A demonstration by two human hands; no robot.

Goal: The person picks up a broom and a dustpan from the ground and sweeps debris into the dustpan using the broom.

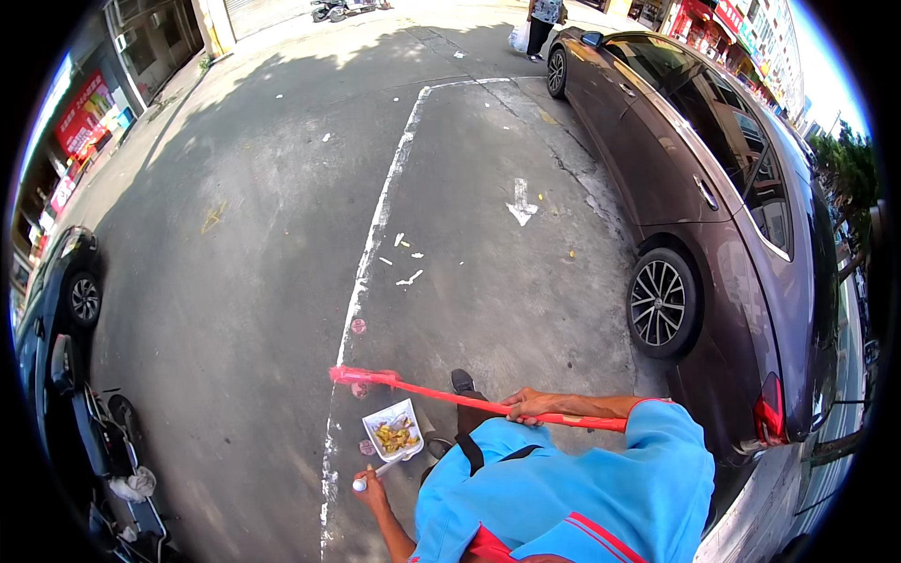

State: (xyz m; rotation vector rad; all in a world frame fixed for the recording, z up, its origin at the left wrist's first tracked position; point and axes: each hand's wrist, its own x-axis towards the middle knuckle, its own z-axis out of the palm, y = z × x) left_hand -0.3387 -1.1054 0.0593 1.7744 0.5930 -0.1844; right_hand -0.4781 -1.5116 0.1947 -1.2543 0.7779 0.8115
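Observation:
My right hand (531, 407) is closed around the red handle of a broom (450, 396), which slants across in front of me. The broom's red head (362, 375) lies on the ground over the white painted line. At lower left, my left hand (372, 487) grips the pale handle of a white dustpan (369, 424), near the handle's rounded white end. The dustpan holds yellow and brown litter, perhaps leaves, and is beside my shoes, below the broom head. Several pale scraps (410, 278) lie on the pavement beyond the broom.
A brown car (662, 176) is parked along the right. A dark car (53, 295) and a scooter (127, 464) stand at the left. A person (544, 28) with plastic bags is near the brown car's front. A white arrow (521, 204) marks the pavement.

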